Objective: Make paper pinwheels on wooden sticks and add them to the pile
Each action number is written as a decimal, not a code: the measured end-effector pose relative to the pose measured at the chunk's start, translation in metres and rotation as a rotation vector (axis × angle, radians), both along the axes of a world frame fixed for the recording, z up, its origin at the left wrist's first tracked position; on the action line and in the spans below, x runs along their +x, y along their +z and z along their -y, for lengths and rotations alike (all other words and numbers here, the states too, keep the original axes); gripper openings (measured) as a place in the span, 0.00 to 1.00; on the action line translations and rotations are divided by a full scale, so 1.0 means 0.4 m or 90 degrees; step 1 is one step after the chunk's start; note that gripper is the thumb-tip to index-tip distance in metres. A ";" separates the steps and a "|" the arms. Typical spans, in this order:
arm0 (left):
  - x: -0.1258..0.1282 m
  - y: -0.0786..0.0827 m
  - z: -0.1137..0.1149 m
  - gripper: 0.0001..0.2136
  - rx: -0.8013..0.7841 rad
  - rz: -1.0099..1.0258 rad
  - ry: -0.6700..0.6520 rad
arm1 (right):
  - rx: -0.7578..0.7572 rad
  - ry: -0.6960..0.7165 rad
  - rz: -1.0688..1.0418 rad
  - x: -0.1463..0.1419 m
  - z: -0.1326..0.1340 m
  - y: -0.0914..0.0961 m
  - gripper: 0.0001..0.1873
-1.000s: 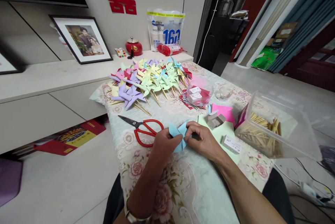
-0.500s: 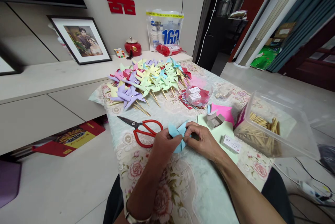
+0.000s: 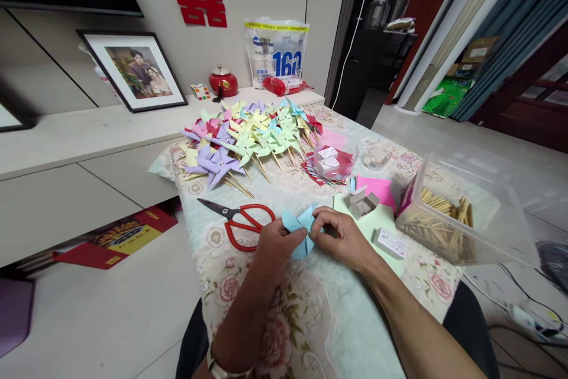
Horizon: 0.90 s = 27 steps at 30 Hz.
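Observation:
Both my hands meet over the flowered tablecloth and pinch a light blue folded paper pinwheel. My left hand grips its lower left side with fingers curled. My right hand pinches the centre and right side. Red-handled scissors lie just left of my left hand. A small open grey box rests on a pale green sheet beside my right hand.
A heap of finished pastel pinwheels on sticks covers the far table. A clear tub of wooden sticks stands at right, pink paper and a clear bowl with small boxes behind. A low cabinet runs along the left.
Both hands with the blue pinwheel stay in place, with only slight finger movement. The view has shifted a little to the right and down.

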State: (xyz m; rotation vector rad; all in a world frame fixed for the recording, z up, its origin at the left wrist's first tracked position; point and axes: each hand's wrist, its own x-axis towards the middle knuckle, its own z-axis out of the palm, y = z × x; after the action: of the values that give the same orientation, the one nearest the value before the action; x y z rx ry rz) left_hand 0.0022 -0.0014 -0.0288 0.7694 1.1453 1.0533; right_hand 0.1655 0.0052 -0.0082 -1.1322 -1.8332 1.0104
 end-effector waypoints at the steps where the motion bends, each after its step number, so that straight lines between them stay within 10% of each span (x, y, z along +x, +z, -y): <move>1: 0.000 -0.001 -0.001 0.13 0.000 -0.004 0.001 | 0.000 -0.001 -0.001 -0.001 0.000 0.000 0.06; 17: 0.003 -0.036 -0.015 0.19 0.005 -0.016 0.092 | 0.162 -0.151 0.014 0.017 0.020 0.026 0.03; 27: 0.012 -0.017 -0.005 0.14 0.023 -0.071 0.103 | 0.213 -0.342 0.185 0.192 0.037 0.088 0.07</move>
State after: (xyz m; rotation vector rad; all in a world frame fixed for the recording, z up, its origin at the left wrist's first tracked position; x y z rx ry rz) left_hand 0.0072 0.0007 -0.0357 0.7818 1.3042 1.1796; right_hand 0.2424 -0.0098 0.0268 -1.4977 -1.6852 0.2321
